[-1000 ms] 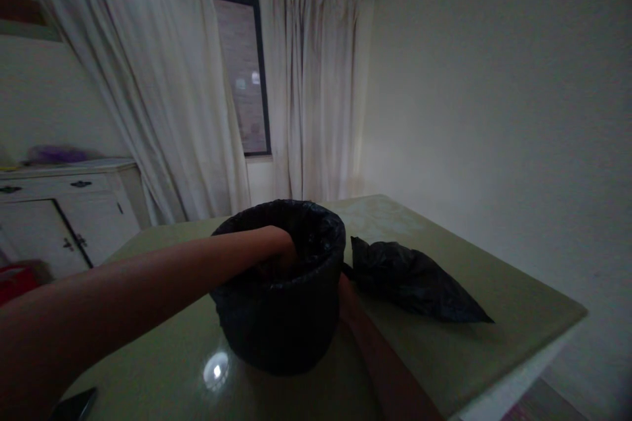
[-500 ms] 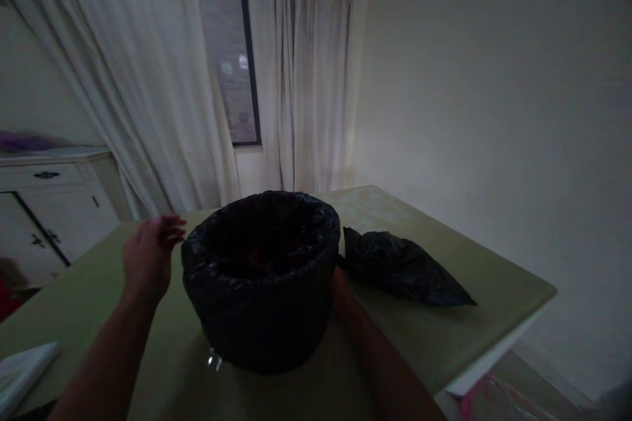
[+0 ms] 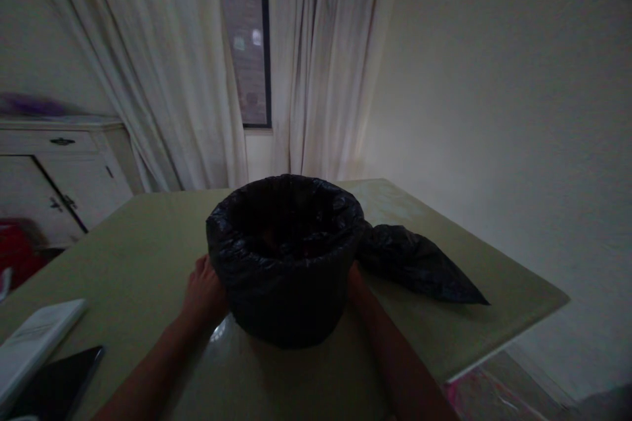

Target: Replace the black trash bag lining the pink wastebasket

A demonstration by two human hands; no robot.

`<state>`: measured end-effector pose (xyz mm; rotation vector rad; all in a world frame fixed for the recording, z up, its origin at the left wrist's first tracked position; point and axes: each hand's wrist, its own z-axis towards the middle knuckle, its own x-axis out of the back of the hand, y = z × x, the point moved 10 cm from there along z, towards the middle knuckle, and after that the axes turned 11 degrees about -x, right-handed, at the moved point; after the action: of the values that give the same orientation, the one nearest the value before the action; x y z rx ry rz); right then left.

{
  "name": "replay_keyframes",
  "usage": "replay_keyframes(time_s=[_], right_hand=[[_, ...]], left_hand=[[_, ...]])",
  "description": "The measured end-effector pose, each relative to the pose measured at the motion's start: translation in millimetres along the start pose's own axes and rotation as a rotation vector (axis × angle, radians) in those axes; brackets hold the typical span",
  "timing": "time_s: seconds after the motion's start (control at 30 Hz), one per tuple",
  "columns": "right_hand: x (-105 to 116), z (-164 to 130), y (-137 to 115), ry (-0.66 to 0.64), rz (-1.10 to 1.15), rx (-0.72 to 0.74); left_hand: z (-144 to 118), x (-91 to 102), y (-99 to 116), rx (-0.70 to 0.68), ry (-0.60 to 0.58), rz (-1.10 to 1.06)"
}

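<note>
A trash bin (image 3: 291,302) lined with a black plastic bag stands upright on the table. The bag's edge is folded out over the rim, and the inside is dark. My left hand (image 3: 205,288) rests against the bin's left side, its fingers partly hidden behind it. On the opposite side, my right hand (image 3: 354,284) holds the bin; most of that hand is out of sight behind the black plastic. A second black plastic bag (image 3: 424,266) lies crumpled just right of the bin, its narrow end pointing right.
The green table (image 3: 148,243) reaches back toward pale curtains (image 3: 187,78) and a window. At lower left lie a white box-like object (image 3: 44,329) and a dark flat device (image 3: 59,381). A white cabinet (image 3: 83,184) stands at the left; a plain wall (image 3: 494,111) is at the right.
My left hand has come down from beside the rim onto the bin's left side. My right hand stays on the bin. The view has shifted, showing more of the table's lower left.
</note>
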<state>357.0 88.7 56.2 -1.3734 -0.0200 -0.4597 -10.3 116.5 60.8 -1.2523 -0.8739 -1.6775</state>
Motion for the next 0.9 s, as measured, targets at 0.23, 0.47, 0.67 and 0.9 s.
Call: replay_keyframes(time_s=[0.23, 0.47, 0.67, 0.9], right_hand=[[0.7, 0.4, 6.7, -0.011, 0.052, -0.063], [4.0, -3.7, 2.3, 0.001, 0.083, -0.079], [3.4, -1.6, 1.3, 0.015, 0.089, -0.007], [4.6, 3.0, 15.7, 0.033, 0.033, -0.041]], left_hand=[[-5.5, 0.6, 18.6, -0.065, -0.066, 0.046], [-7.9, -8.9, 11.8, -0.022, 0.007, 0.11], [-4.2, -14.4, 10.9, -0.103, 0.025, 0.073], [-7.3, -23.7, 8.0, -0.089, -0.024, 0.099]])
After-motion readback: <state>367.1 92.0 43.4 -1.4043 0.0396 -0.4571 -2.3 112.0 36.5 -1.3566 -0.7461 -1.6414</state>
